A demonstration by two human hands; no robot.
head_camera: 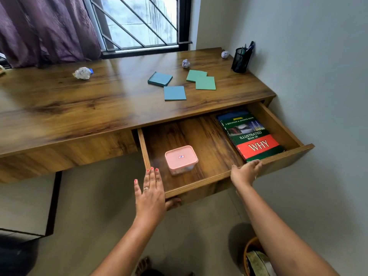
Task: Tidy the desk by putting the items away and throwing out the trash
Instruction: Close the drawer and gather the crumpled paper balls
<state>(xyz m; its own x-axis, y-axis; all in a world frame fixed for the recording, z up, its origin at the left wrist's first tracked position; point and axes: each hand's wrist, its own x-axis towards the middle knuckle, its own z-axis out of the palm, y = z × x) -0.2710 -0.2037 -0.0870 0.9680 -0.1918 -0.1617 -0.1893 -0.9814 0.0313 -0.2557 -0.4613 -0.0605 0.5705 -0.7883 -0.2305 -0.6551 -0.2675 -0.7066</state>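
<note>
Drawer (209,136) open: pink box (181,159) inside left, book (253,136) inside right, lengthwise front-to-back. Right hand (246,172) fingers curl over drawer front; left hand (149,194) fingers straight, at its left corner. Note pads (174,93) on counter (79,100) behind

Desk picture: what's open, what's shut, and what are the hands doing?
Wooden desk drawer: pulled open.
Pink plastic box: lid on.
Green-and-red book: closed, flat in drawer.
Black mesh pen cup: upright, holding pens.
White paper balls: crumpled.
Left hand: open, fingers straight.
Right hand: grips drawer front.
</note>
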